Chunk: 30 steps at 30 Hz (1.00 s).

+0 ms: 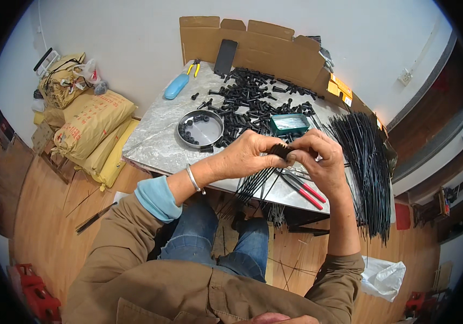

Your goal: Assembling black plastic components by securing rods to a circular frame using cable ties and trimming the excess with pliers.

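My left hand [246,156] is closed around a bundle of thin black rods [255,182], whose long ends hang down toward my lap. The bundle's dark, packed end [281,150] shows between thumb and fingers. Up against that end, my right hand [318,154] has thumb and fingertips pinched together; whatever is between them is too small to make out. Just below my hands lie red-handled pliers [302,190] on the table edge. Behind them stands a small green box [290,123] with thin pale pieces inside.
Many black bolt-shaped parts [247,89] cover the table [150,132]. A round metal tray [179,129] holds small black pieces. More long black rods [361,162] lie at right. Cardboard [264,46] borders the back. A blue case [177,86] and yellow-handled pliers [194,67] lie far left; sacks [93,124] are stacked beyond.
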### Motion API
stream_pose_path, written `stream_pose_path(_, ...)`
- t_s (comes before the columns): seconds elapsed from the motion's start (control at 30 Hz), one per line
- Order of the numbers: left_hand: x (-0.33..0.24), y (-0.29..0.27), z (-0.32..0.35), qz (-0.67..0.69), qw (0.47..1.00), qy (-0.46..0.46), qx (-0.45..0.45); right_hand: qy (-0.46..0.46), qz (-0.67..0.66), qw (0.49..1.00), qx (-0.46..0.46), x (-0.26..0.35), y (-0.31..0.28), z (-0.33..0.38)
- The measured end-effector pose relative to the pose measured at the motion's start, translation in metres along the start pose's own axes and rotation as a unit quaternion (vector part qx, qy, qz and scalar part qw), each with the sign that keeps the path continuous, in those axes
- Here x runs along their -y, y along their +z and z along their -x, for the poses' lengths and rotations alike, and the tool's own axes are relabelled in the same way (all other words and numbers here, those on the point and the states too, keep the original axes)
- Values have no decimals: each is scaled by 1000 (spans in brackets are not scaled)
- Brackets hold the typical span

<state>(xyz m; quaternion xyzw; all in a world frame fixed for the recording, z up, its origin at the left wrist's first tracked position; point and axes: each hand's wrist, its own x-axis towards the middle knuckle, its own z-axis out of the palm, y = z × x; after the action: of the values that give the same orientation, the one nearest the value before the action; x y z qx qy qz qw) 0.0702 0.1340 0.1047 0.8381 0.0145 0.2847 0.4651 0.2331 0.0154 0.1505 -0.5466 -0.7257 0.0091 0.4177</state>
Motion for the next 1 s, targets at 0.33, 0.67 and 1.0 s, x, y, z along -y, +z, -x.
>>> stream_pose_path(0.33, 6, -19, -2, -81, 996, 38, 10, 31, 29, 998, -35, 10, 19, 0)
stream_pose_path(0.67, 10, -19, -1, -54, 997, 50, 3, 0, 60, 997, -38, 15, 20, -3)
stream_pose_path(1.0, 13, -20, -7, -58, 996, 50, 39, -13, 79, 997, -23, 12, 17, -7)
